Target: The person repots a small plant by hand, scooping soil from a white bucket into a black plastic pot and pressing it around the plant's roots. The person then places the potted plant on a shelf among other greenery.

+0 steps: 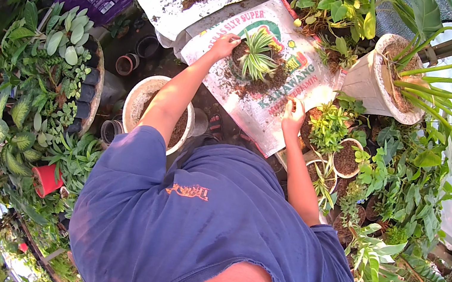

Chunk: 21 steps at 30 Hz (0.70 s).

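Observation:
A small plant with striped green and cream leaves (259, 56) stands in dark soil on a printed white sack (232, 103). Loose soil is scattered around its base. My left hand (225, 44) is at the plant's left side, fingers drawn together by the edge of the soil; whatever they grip is too small to make out. Lower right of the plant, my right hand (293, 116) hovers by the sack's right edge with its fingers curled in. Whether something small is between those fingers cannot be told.
A white pot of soil (135, 102) stands below my left forearm. At the right are a large pale pot (363, 81) with a long-stemmed plant and a smaller soil-filled pot (346, 162). A red pot (46, 181) lies tilted at left. Dense foliage lines both sides.

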Available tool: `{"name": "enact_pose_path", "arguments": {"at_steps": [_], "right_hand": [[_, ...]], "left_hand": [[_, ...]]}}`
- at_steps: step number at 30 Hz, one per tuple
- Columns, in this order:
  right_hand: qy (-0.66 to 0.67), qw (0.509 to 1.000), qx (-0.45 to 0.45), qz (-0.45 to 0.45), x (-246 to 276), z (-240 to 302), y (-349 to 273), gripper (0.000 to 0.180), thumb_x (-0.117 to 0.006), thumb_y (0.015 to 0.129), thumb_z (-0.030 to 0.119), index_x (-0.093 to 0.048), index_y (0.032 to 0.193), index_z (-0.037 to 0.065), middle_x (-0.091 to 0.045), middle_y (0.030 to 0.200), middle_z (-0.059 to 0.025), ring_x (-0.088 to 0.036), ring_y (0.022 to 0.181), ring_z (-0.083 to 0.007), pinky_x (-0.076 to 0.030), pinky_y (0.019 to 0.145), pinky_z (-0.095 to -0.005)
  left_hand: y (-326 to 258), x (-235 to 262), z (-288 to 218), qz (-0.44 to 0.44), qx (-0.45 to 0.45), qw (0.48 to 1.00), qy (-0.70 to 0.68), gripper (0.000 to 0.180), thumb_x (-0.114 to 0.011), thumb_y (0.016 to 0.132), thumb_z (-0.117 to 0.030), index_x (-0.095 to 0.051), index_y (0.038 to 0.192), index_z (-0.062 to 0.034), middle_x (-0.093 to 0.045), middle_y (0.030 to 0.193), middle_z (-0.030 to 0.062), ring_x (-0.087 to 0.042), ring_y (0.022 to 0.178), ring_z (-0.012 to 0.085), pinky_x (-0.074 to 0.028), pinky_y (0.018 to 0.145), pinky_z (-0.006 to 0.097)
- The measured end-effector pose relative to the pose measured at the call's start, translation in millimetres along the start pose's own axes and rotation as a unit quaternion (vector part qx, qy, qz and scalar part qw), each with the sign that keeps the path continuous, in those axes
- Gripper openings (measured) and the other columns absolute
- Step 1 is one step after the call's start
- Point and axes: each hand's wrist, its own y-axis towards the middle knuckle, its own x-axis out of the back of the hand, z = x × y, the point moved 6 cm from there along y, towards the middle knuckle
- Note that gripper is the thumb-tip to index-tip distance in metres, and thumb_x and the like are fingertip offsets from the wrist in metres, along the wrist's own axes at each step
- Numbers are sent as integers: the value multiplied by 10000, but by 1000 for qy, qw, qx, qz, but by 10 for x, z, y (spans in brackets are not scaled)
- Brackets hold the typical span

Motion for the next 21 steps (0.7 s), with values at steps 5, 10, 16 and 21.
{"name": "enact_pose_path", "arguments": {"at_steps": [5, 10, 16, 21], "right_hand": [[26, 999, -27, 9, -22, -11, -6, 143, -554, 869, 38, -629, 985, -1, -609, 924, -126, -601, 841, -250, -472, 758, -328], [42, 999, -11, 31, -166, 150, 20, 140, -544, 866, 21, -625, 976, -5, -606, 910, -104, -593, 806, -207, -469, 743, -303], [120, 986, 29, 109, -735, 650, 33, 122, -520, 881, 0, -617, 954, -12, -605, 904, -67, -579, 786, -152, -465, 724, -281], [131, 955, 89, 252, -1491, 1057, -183, 123, -512, 932, 29, -605, 997, -19, -614, 909, -67, -583, 772, -132, -476, 722, -255]], "left_hand": [[-383, -81, 380, -48, 87, 981, -168, 337, -592, 916, -226, -584, 1159, 6, -619, 992, 118, -627, 767, 172, -576, 588, 306], [-409, -43, 343, -51, 44, 993, -98, 347, -553, 943, -254, -553, 1172, 7, -641, 967, 92, -615, 779, 145, -524, 587, 306], [-979, 398, 609, -141, 53, 961, -233, 284, -510, 943, -173, -585, 1163, -10, -672, 929, 83, -614, 759, 122, -488, 625, 277], [-2400, 784, 1096, -294, 47, 928, -222, 201, -509, 912, -65, -610, 1073, 4, -672, 866, 72, -611, 738, 113, -500, 684, 270]]}}
